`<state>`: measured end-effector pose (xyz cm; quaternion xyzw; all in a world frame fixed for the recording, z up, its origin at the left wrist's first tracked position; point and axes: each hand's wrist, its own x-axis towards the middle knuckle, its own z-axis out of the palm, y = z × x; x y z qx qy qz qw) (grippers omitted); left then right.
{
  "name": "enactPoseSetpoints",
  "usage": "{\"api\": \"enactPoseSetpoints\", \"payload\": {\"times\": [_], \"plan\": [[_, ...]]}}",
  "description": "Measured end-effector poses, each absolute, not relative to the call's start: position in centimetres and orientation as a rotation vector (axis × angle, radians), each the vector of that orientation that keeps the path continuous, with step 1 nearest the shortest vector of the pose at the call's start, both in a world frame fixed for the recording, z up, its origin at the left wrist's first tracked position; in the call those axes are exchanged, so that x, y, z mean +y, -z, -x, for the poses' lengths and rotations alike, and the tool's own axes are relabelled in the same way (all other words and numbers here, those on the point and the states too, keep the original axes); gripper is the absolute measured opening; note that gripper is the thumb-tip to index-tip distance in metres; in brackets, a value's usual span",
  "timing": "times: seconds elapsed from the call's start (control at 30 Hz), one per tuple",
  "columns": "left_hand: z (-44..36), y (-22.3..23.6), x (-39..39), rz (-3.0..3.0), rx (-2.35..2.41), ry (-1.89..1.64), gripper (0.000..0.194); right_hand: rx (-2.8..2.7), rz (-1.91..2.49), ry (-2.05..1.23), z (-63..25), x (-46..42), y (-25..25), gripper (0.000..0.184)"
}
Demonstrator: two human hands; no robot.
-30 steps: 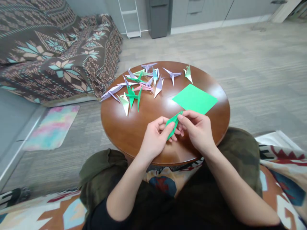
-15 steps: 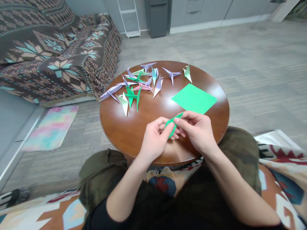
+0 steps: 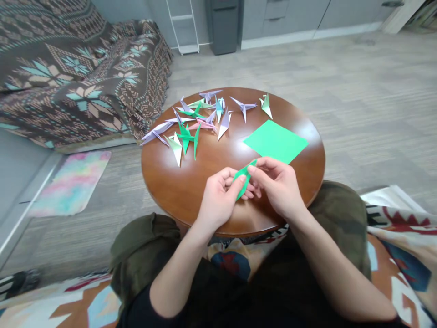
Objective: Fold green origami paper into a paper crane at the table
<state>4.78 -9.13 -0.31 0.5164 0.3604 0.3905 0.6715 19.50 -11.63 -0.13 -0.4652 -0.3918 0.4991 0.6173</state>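
A small folded piece of green origami paper (image 3: 241, 176) is held between both hands above the near part of the table. My left hand (image 3: 220, 193) is closed on its lower left part, thumb on top. At the upper right end, my right hand (image 3: 278, 184) pinches the paper between thumb and fingers. Parts of the folds are hidden by the fingers. Just beyond my right hand, a flat green sheet of paper (image 3: 276, 141) lies on the table.
The round brown table (image 3: 177, 182) carries several paper cranes at its far left, among them a green crane (image 3: 186, 139) and a pink crane (image 3: 204, 124). A purple crane (image 3: 243, 107) and a pale green crane (image 3: 266, 106) stand farther right. A patterned sofa (image 3: 85, 82) is beyond.
My thumbs have shifted slightly on the folded green paper, and more of its lower face shows. The cranes and the flat sheet stay in place on the table.
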Motion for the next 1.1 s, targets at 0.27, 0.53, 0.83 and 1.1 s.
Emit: {"api": "enactPoseSetpoints", "payload": {"times": [0.27,0.53,0.83,1.1], "plan": [[-4.9,0.4,-9.1,-1.184,0.801,-0.841,0.035,-0.866,1.004,-1.15,-20.3,-11.4,0.7,0.032],[-4.2,0.3,-8.6,-1.176,0.794,-0.752,0.037,-1.118,1.136,-1.072,-21.2,-11.4,-0.2,0.025],[-2.6,-0.8,-7.9,-1.353,0.867,-0.623,0.027,-1.35,1.262,-1.082,-23.2,-11.7,-0.3,0.013],[-2.2,-0.9,-8.0,-1.5,0.792,-0.573,0.019,-1.544,1.248,-1.218,-23.4,-12.0,-0.5,0.014]]}}
